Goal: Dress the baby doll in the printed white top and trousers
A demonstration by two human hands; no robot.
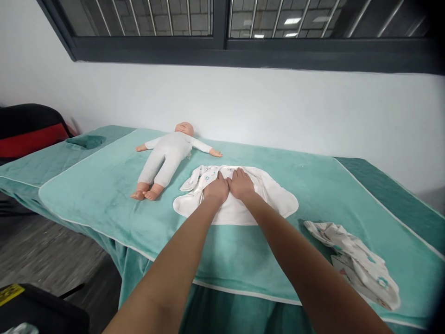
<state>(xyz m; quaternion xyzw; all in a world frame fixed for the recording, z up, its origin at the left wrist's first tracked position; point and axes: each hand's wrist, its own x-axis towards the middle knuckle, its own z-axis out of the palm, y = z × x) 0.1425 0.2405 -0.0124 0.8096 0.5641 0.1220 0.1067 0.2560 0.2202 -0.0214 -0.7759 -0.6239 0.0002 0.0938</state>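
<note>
White garment (274,195): laid out on the teal cover, directly under the fingers (239,175) of both hands; sleeve-like flap at 10 o'clock of the hands, rounded white corners out at 8 and 4 o'clock.
Left hand (216,188): set on the middle of the garment, back upward, fingers bent; thumb side just beside the other hand.
Right hand (240,184): set on the same cloth at 3 o'clock of the left, fingers narrow together and curled over the upper part; fabric pinched or merely pressed under either hand, cannot tell.
Doll (170,150): on its back at 10 o'clock of the hands, white-suited, arms spread, feet toward 8 o'clock; one doll hand near the garment's upper edge.
Folded garment (361,264): patterned white, in a loose bundle at 4 o'clock, well apart from the hands, close to the near edge.
Teal cover (306,181): over the bed, pale piping along the near edge at 6 o'clock; broad stretch of cloth at 2 to 3 o'clock, narrower strip between white garment and piping.
Wall (278,111): white, along the far edge at 12 o'clock, below a dark window frame (222,46).
Red-and-black object (34,132): at 10 o'clock, far left, beyond the doll.
Black case (45,311): at 8 o'clock, low left corner; yellow label (10,293) on top, lettering illegible.
Garment prints: small coloured motifs near the fingers; wording, if any, unreadable.
</note>
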